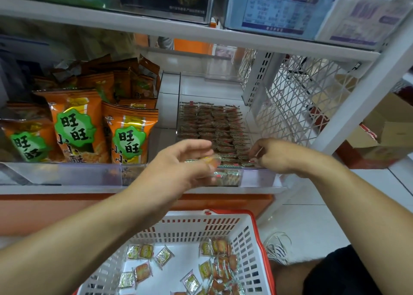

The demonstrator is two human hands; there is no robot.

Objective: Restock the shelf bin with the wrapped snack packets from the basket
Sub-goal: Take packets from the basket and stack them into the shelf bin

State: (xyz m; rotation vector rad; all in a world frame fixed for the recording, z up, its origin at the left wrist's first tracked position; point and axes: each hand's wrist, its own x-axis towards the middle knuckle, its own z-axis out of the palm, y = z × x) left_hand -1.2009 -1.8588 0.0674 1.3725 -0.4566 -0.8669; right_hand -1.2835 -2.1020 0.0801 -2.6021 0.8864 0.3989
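A clear shelf bin (pixel 259 175) holds rows of small wrapped snack packets (pixel 210 124) standing on edge. My left hand (pixel 178 160) hovers at the bin's front and pinches a wrapped packet (pixel 211 160) between thumb and fingers. My right hand (pixel 274 154) reaches into the bin's front right corner, its curled fingertips touching the packets there. Below, a white basket with a red rim (pixel 252 232) holds several loose packets (pixel 219 263) scattered on its bottom.
Orange snack bags (pixel 73 124) fill the bin to the left. A white lattice shelf side (pixel 297 98) stands to the right of the bin. An upper shelf board (pixel 201 35) hangs overhead. Cardboard boxes (pixel 388 124) sit at right, and a shoe (pixel 277 247) is on the tiled floor.
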